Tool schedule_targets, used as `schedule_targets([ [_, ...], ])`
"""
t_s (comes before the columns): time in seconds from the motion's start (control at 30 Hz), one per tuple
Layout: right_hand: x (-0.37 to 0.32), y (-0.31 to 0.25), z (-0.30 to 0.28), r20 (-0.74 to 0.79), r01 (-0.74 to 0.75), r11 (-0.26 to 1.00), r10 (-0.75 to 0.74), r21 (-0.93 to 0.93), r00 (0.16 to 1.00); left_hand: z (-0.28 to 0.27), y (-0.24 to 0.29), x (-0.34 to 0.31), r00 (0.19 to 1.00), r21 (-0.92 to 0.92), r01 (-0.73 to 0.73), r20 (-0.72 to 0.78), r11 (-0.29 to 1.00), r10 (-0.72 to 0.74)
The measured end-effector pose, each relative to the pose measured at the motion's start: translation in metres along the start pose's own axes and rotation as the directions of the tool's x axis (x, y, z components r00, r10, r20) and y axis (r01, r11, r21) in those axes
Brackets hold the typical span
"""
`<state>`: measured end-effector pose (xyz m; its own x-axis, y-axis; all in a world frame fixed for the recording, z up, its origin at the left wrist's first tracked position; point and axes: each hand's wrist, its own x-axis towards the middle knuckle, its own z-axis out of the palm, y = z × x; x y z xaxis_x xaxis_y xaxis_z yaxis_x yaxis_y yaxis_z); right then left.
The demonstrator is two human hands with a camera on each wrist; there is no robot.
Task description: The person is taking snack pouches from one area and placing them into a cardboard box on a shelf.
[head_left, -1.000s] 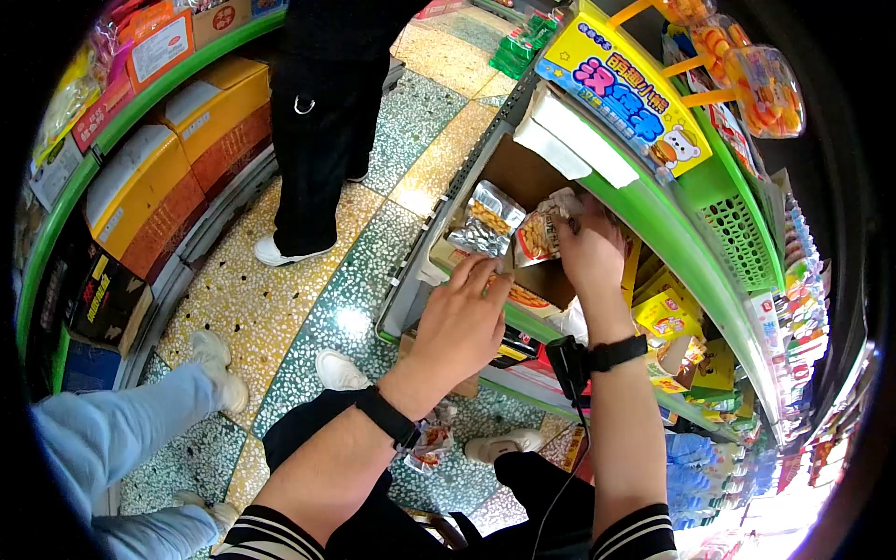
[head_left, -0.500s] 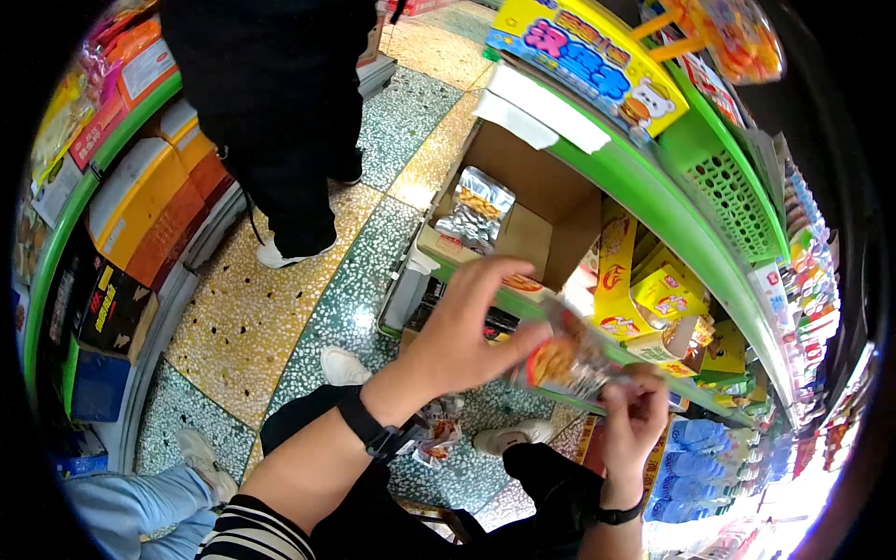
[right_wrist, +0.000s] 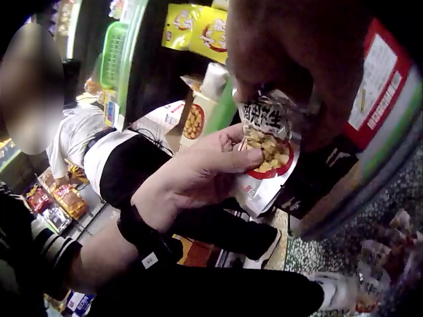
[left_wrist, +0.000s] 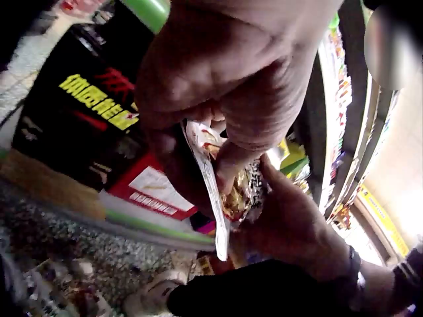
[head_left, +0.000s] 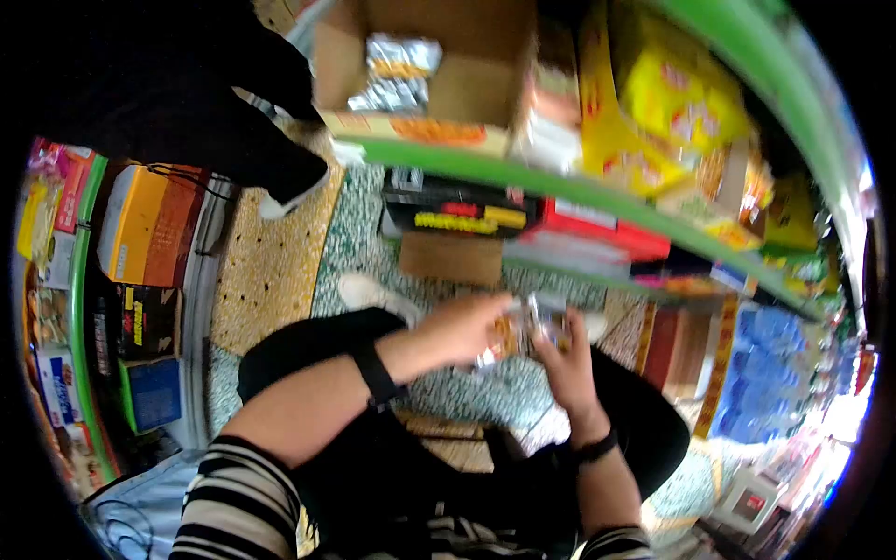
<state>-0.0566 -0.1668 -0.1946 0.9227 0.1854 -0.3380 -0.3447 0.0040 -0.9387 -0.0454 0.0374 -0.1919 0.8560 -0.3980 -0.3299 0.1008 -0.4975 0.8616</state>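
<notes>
Both hands hold one foil snack packet (head_left: pixel 509 338) low over the floor, in front of the person's knees. My left hand (head_left: pixel 457 329) pinches its left side; in the right wrist view the left thumb lies across the printed nuts of the packet (right_wrist: pixel 268 155). On the other side my right hand (head_left: pixel 569 369) grips the packet, seen as a dark hand (right_wrist: pixel 297 46) at its top edge in the right wrist view. The left wrist view shows the packet (left_wrist: pixel 248 191) edge-on between the fingers. Silver packets (head_left: pixel 401 61) lie in an open carton (head_left: pixel 467 84).
A green shelf edge (head_left: pixel 439 159) runs above black boxes (head_left: pixel 457 205) and a red box (head_left: pixel 597 229). Yellow packets (head_left: pixel 681 103) stand right of the carton. Another person's dark-clothed leg (head_left: pixel 187 112) is at upper left; blue bottles (head_left: pixel 765 364) are at right.
The right hand has brought a packet out of the carton and toward the body. The left hand has come over and now pinches it too. The head view has shifted, placing the carton higher.
</notes>
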Motion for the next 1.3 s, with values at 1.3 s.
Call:
schedule_targets([
  [1.3, 0.053, 0.215, 0.013, -0.097, -0.144, 0.774, 0.107, -0.617, 0.989, -0.053, 0.016, 0.008, 0.972, 0.582, 0.203, -0.025, 0.788, -0.233],
])
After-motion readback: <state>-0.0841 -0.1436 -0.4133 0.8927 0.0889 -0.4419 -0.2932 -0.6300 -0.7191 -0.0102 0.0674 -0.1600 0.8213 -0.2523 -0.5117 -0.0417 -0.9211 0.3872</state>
